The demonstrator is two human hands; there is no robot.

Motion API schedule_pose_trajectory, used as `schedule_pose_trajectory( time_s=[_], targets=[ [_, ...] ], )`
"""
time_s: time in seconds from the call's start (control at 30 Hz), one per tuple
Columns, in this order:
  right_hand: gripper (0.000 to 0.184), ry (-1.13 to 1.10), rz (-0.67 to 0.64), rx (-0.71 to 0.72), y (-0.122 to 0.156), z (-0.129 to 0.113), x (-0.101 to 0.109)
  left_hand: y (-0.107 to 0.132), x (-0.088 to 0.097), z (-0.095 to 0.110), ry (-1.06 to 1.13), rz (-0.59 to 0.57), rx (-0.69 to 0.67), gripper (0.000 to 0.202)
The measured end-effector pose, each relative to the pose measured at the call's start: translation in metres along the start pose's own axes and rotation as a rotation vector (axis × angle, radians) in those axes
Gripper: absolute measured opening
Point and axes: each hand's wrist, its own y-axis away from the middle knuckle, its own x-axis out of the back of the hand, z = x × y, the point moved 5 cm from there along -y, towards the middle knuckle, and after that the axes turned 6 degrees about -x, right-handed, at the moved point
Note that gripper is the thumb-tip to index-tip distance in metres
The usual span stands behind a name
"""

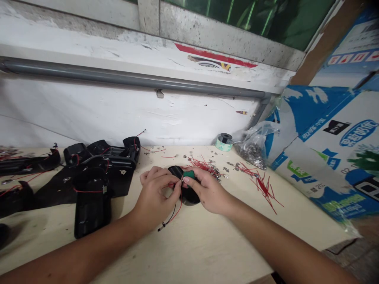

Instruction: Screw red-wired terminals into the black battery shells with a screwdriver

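Observation:
A black plastic housing [191, 196] rests on the table between my hands, with a red and a black wire trailing from it to a small black connector [160, 227]. My left hand [158, 189] is closed in a pinch over the housing, and a bit of red wire [171, 184] shows at its fingertips. From the other side, my right hand [209, 189] grips a short green-handled tool [188, 174] against the housing. The tool's working end is hidden by the fingers. Both sets of fingertips nearly meet over the part.
Several black housings [91, 197] with red wires sit at left. Behind my right hand lie red wires [204, 165] with small metal pieces, and another red wire bunch [265, 187]. A tape roll [224, 142], a plastic bag of metal parts [253, 148] and a blue-white carton [331, 157] stand farther right.

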Motion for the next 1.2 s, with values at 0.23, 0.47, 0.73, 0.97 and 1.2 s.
schedule_pose_trajectory(
  time_s=[0.23,0.47,0.73,0.97,1.2],
  targets=[
    [0.019,-0.029,0.035,-0.010,0.000,0.001,0.001,0.000,0.000,0.002,-0.005,0.000,-0.013,0.019],
    [0.018,-0.015,0.047,-0.007,0.001,0.000,0.001,0.000,0.000,0.003,-0.012,-0.005,-0.030,0.020],
    [0.023,-0.055,0.094,0.004,0.000,-0.002,0.002,-0.001,0.001,-0.001,0.035,0.025,0.012,0.015],
    [0.030,-0.222,0.196,0.008,-0.006,-0.002,0.012,-0.002,-0.001,-0.018,0.382,0.132,0.213,0.019],
    [0.022,-0.127,0.125,0.020,-0.002,-0.005,0.003,-0.004,-0.005,-0.020,0.465,0.101,0.238,0.013]
  ],
)
